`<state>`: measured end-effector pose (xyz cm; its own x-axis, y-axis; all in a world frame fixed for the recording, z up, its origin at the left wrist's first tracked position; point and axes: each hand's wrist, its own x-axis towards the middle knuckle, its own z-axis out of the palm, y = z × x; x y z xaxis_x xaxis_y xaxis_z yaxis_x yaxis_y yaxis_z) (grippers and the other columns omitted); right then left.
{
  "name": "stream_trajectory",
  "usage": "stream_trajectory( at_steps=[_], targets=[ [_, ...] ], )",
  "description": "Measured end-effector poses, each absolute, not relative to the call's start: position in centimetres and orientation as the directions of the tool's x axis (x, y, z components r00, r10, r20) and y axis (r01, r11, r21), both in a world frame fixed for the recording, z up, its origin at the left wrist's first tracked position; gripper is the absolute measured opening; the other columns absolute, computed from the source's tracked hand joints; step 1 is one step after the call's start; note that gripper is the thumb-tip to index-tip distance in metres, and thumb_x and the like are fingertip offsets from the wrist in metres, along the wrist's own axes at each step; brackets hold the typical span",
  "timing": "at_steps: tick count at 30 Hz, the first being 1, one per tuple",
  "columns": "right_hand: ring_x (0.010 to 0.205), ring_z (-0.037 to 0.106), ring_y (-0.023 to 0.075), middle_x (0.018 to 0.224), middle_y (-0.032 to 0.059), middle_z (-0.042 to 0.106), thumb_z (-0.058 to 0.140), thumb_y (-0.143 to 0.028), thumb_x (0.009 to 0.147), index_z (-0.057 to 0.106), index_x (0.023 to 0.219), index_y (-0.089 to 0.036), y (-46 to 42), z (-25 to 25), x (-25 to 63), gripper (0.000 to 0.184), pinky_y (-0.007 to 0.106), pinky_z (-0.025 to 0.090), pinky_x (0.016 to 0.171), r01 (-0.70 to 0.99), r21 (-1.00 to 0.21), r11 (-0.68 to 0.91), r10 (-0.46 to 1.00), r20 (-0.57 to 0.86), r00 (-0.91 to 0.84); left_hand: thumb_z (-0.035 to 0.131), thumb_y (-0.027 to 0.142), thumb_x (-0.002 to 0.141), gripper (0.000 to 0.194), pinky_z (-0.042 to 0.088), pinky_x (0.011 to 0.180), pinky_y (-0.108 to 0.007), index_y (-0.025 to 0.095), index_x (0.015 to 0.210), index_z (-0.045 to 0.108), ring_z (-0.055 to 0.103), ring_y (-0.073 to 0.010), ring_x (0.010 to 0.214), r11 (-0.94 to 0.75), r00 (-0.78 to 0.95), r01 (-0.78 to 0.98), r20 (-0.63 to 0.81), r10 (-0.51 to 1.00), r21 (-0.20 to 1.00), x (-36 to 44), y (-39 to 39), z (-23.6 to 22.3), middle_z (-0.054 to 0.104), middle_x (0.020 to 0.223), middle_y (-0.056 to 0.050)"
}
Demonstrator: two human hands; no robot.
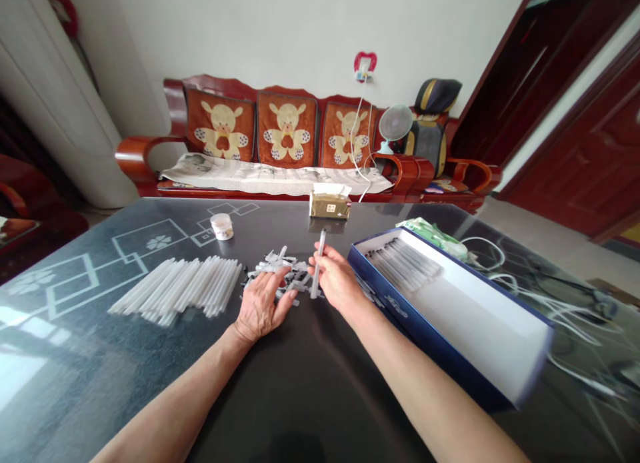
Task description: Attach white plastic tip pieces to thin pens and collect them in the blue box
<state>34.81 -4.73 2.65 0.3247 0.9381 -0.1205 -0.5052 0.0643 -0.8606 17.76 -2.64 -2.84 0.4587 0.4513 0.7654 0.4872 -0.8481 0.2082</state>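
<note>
Head view shows right grip [336,279] clamped on a tube [321,243], left grip [261,303] apart, lettering [395,306] on blue box [436,347] unreadable.

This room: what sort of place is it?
Probably a home living room: a red-brown wooden sofa with orange-brown, animal-patterned square cushions faces a dark, shiny table holding a gold tissue box.

The left hand [261,308] touches the parts pile [274,259]; right of that pile, the right hand [336,275] holds a tube [315,281].
</note>
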Motion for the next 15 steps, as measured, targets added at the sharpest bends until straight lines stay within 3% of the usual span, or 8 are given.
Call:
stream_trajectory(
  at_steps=[2, 6, 10, 15],
  targets=[
    [0.067, 0.06, 0.009, 0.07, -0.005, 0.06, 0.07, -0.016, 0.064, 0.061, 0.088, -0.02, -4.7, 1.4, 33.5, 0.026, 0.022, 0.051, 0.064, -0.613, -0.787, 0.065, 0.946, -0.146, 0.288, 0.051, 0.037, 0.092, 0.042, 0.051, 0.078, -0.031, 0.015, 0.128, 0.047, 0.062, -0.0182, 0.078, -0.866, 0.486, 0.459, 0.759, 0.433, 0.2, 17.9, -2.8, -2.9, 0.065, 0.086, -0.006],
    [0.072, 0.063, 0.0108, 0.072, -0.0041, 0.065, 0.079, -0.022, 0.059, 0.059, 0.083, -0.02, -5.0, -0.1, 32.2, 0.032, 0.023, 0.05, 0.069, -0.668, -0.741, 0.071, 0.971, -0.102, 0.216, 0.05, 0.034, 0.092, 0.044, 0.052, 0.077, -0.029, 0.015, 0.132, 0.044, 0.064, -0.0186, 0.083, -0.861, 0.502, 0.475, 0.746, 0.437, 0.184, 18.2, -2.6, -3.3, 0.066, 0.094, -0.009],
    [0.072, 0.064, 0.0112, 0.078, -0.0022, 0.069, 0.082, -0.029, 0.058, 0.062, 0.083, -0.019, -5.4, -1.0, 32.4, 0.034, 0.024, 0.051, 0.069, -0.606, -0.793, 0.057, 0.983, -0.062, 0.174, 0.042, 0.024, 0.095, 0.035, 0.051, 0.074, -0.028, 0.016, 0.129, 0.048, 0.063, -0.0173, 0.079, -0.831, 0.527, 0.547, 0.727, 0.44, 0.106, 18.2, -2.2, -3.5, 0.066, 0.088, -0.007],
    [0.08, 0.069, 0.0164, 0.088, 0.003, 0.073, 0.077, -0.044, 0.068, 0.064, 0.093, -0.022, -4.8, -1.3, 34.9, 0.037, 0.028, 0.053, 0.068, -0.514, -0.852, 0.1, 0.949, -0.073, 0.306, 0.042, 0.019, 0.094, 0.029, 0.046, 0.074, -0.03, 0.016, 0.118, 0.058, 0.059, -0.0186, 0.075, -0.705, 0.458, 0.709, 0.743, 0.488, 0.026, 18.0, -1.9, -3.5, 0.065, 0.079, -0.006]
  ],
)
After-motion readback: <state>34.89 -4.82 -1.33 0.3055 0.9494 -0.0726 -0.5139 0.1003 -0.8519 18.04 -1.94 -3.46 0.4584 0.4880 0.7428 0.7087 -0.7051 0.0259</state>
